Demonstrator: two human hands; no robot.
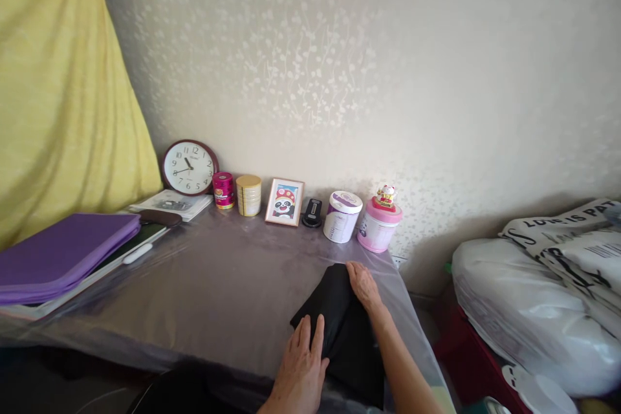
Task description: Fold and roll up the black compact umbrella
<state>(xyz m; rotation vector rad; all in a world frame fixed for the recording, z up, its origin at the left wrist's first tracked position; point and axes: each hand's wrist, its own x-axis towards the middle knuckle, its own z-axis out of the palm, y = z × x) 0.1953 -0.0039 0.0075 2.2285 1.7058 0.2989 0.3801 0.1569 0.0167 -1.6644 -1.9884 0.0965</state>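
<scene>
A folded black cloth (339, 323) lies on the right part of a grey table (218, 291) covered in clear plastic. My left hand (301, 365) rests flat on the cloth's near left edge, fingers stretched out. My right hand (363, 284) lies flat on the cloth's far right corner, fingers extended toward the wall. Neither hand grips anything.
Along the wall stand a round clock (189, 167), a pink tin (224, 190), a gold tin (249, 195), a framed panda picture (284, 202), a small black device (313, 213), a white tub (342, 216) and a pink tub with a cat figurine (379, 220). A purple folder (63, 255) lies left; white bags (538, 310) are piled right.
</scene>
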